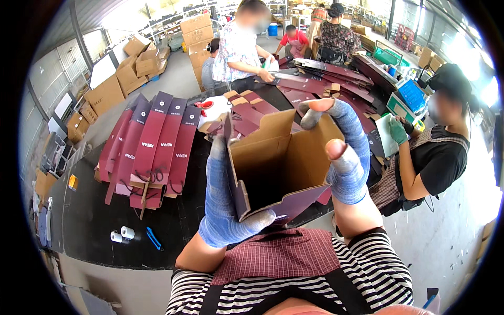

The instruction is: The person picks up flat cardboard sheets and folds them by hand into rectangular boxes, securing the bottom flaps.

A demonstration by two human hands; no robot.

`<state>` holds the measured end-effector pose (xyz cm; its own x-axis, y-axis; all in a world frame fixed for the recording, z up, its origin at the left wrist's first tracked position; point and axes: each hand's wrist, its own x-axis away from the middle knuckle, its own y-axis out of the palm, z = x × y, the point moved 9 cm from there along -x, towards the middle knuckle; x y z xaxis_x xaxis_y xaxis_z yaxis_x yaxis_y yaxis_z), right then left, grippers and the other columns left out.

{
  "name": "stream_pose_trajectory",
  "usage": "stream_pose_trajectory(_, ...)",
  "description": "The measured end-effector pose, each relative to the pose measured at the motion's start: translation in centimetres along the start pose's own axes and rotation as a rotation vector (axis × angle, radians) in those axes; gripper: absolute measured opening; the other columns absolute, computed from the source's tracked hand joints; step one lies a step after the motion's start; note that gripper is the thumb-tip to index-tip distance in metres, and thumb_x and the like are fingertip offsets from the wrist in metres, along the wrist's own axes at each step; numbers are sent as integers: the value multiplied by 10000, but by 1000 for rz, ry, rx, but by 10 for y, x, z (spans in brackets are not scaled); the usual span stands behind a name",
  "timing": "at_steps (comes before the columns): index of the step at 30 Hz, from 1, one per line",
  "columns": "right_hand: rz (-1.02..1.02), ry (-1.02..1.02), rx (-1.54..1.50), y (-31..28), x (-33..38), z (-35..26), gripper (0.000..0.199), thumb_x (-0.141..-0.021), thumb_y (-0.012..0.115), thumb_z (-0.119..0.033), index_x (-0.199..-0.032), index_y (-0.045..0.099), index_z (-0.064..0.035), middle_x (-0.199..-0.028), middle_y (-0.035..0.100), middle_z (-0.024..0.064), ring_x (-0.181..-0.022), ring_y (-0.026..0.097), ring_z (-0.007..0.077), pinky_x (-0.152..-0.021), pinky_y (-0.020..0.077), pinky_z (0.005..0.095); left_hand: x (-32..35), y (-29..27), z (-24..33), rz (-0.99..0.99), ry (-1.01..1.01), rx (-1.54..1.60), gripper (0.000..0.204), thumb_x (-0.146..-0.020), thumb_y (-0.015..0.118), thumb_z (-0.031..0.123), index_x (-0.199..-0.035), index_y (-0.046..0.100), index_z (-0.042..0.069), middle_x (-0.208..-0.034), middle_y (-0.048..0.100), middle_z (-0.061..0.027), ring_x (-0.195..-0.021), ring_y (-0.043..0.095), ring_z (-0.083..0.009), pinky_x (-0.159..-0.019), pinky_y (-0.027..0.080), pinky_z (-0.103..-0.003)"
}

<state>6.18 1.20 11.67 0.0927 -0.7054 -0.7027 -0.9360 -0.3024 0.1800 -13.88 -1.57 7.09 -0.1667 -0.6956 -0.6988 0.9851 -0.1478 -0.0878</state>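
Between my two gloved hands is a dark purple cardboard box point(273, 207), its brown inside facing up at me and its end flaps raised. My left hand point(228, 207), in a blue knitted glove, presses the box's left side, with the thumb along the near edge. My right hand point(346, 147), gloved with bare thumb and finger tips, grips the right side, fingers over the far corner and thumb at the near right wall. The bottom of the box lies in dark shadow.
Finished-looking maroon boxes with black cords point(152, 147) are piled on the black table point(94, 226). Two white rolls point(127, 232) and a blue cutter point(154, 239) lie near its edge. Flat maroon cardboard point(336, 73) is heaped beyond. A co-worker point(436, 152) stands at the right.
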Motion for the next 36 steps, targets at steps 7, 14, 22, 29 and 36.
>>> stream_pose_trajectory(7, -142, -5, 190, 5, -11, -1, 499, -961, 612, -410, -1203, 575, 25, -1054, 613, 88, -1024, 563, 175, -956, 436, 330, -1, -3, 14, -34, 224, -253, 1070, -774, 864, 486, -1573, 339, 5, -1505, 407, -216, -1388, 444, -361, -1145, 375, -463)
stream_pose_trajectory(14, -83, -3, 228, 4, -11, 9, 522, -981, 561, -477, -1158, 580, 14, -1043, 625, 106, -982, 584, 183, -904, 466, 337, -3, -2, 9, -96, 243, -233, 985, -815, 799, 578, -1527, 422, 10, -1550, 360, -215, -1464, 358, -343, -1212, 267, -479)
stream_pose_trajectory(22, -56, 152, 132, -2, -9, 15, 496, -939, 633, -453, -1152, 601, -6, -1073, 630, 79, -1031, 572, 171, -943, 445, 325, -9, -5, 19, -44, 276, -402, 939, -716, 893, 510, -1445, 522, 49, -1385, 493, -225, -1268, 511, -379, -1057, 450, -471)
stream_pose_trajectory(29, -350, 347, -27, 19, -10, 11, 618, -754, 888, -211, -1265, 582, -47, -1198, 613, 48, -1140, 563, 150, -1006, 446, 326, -6, -8, 20, -44, 270, -442, 974, -679, 915, 533, -1439, 538, 55, -1399, 471, -232, -1292, 501, -396, -1075, 438, -477)
stream_pose_trajectory(36, -318, 261, 20, 24, -8, 1, 493, -815, 757, -29, -1260, 546, -60, -1265, 603, 55, -1208, 544, 159, -1058, 429, 352, -6, -7, 19, -77, 252, -426, 968, -646, 929, 531, -1410, 565, 63, -1421, 458, -255, -1333, 481, -428, -1095, 433, -502)
